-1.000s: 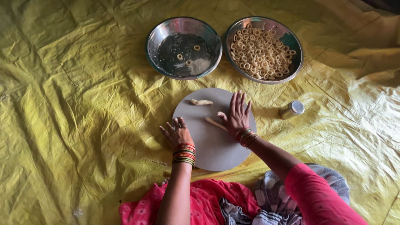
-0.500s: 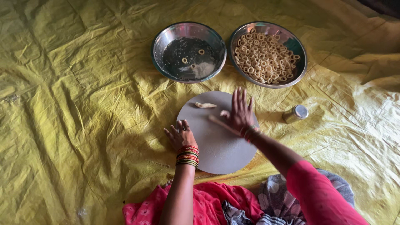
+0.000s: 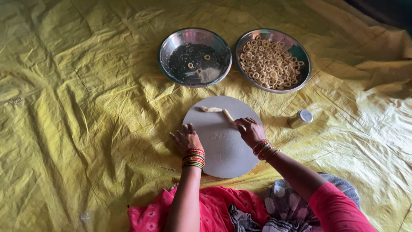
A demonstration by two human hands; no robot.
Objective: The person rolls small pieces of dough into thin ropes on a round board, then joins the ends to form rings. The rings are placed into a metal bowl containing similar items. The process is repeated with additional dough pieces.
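From the head camera, looking straight down: my right hand (image 3: 250, 130) is on the round grey board (image 3: 223, 150), fingers curled together over the near end of a thin rope of dough (image 3: 228, 115). The dough runs out from under my fingertips toward the far edge of the board. Whether I am pinching it or only pressing it flat, I cannot tell from here. A second, shorter piece of dough (image 3: 211, 109) lies just beyond it near the board's far rim, its end close to the rope's tip.

My left hand (image 3: 186, 138) rests at the board's left edge, fingers loosely bent and a little apart, lying on the rim and holding nothing. Stacked bangles sit on both my wrists.

Past the board, two steel bowls stand side by side on the yellow sheet (image 3: 77, 111). The left bowl (image 3: 165, 64) holds a couple of small dough rings and some pale dusting on its dark bottom. The right bowl (image 3: 300, 75) is heaped with many small dough rings (image 3: 268, 62). To the right of the board, a small metal tin (image 3: 300, 118) lies on the sheet, well apart from my hand. My pink clothing fills the bottom of the view.
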